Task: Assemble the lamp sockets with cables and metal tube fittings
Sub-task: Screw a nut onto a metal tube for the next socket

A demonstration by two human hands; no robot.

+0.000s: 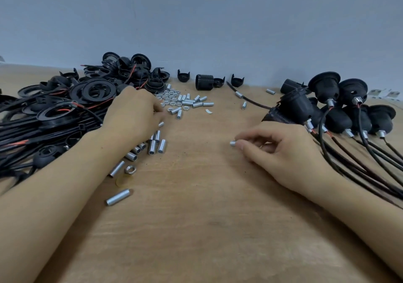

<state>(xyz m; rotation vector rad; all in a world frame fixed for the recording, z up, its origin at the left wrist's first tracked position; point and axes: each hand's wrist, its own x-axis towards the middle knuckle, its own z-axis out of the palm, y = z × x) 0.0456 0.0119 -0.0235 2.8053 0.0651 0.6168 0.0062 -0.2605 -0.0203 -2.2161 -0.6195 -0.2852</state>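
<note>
My right hand rests on the wooden table and pinches a short threaded metal tube between thumb and fingertips. My left hand reaches over the loose metal tubes and nuts; its fingertips curl down among them, and what they hold is hidden. Assembled black lamp sockets with cables lie in a bunch at the right. A pile of black socket parts, rings and cables fills the left.
Loose socket caps and a threaded socket body stand along the back by the blue-grey wall. A single cable with a tube on it lies at centre back. Stray tubes and a nut lie by my left forearm.
</note>
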